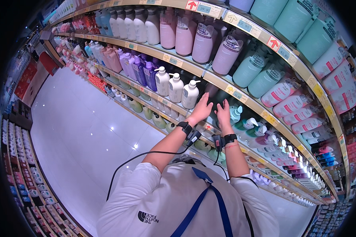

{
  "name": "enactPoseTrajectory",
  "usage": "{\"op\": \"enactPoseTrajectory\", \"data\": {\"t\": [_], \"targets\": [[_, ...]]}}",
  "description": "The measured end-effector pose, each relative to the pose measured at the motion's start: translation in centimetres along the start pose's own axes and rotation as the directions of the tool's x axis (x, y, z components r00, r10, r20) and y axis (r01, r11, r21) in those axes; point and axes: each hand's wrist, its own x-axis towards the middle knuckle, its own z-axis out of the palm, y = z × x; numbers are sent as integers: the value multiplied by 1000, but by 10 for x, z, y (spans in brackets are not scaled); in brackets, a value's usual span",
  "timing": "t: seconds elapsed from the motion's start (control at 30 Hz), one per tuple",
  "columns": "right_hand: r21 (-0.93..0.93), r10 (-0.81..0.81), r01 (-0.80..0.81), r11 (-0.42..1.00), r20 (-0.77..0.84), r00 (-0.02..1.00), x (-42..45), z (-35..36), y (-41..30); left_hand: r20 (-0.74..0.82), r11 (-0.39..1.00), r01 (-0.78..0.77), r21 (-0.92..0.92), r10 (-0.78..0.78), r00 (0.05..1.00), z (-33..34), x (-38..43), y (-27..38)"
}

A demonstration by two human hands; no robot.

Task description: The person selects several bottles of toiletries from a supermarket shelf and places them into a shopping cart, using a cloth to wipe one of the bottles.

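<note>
Both hands reach towards a gap on the middle shelf of a shop rack. My left hand (202,107) has its fingers apart, just right of a white pump bottle (190,95); whether it touches the bottle I cannot tell. My right hand (223,112) is spread beside it, left of a turquoise pump bottle (235,113), and nothing shows in it. Dark items deep in the gap, behind the fingertips, are too dim to name. Two more white pump bottles, one a white pump bottle with its nozzle turned left (162,81), stand in the same row.
A shelf edge with price tags (207,74) runs just above my hands. Pink pump bottles (186,35) and green pump bottles (250,70) stand on the shelf over it. Black cables (154,152) hang from devices at my wrists. A pale tiled floor (86,142) lies to the left.
</note>
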Motion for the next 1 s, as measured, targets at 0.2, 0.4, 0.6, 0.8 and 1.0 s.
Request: {"op": "enactPoseTrajectory", "data": {"t": [0.2,0.4,0.6,0.8,1.0], "targets": [[-96,134,-146,985,-125,983,62,19,-10,-45,997,9,80,-5,999,6,48,-26],[-434,-148,-3,901,-314,938,149,-24,71,-92,992,-50,-115,40,995,59,93,-13],[-213,26,-64,975,-179,984,140,6,61,-84,996,84,40,-80,993,54,125,-69],[-112,-96,77,991,-177,979,182,-94,165,28,995,-75,-65,77,997,85,133,-78],[-208,-22,-24,978,-216,976,175,-33,117,3,920,-307,242,316,949,72,145,-154]]}}
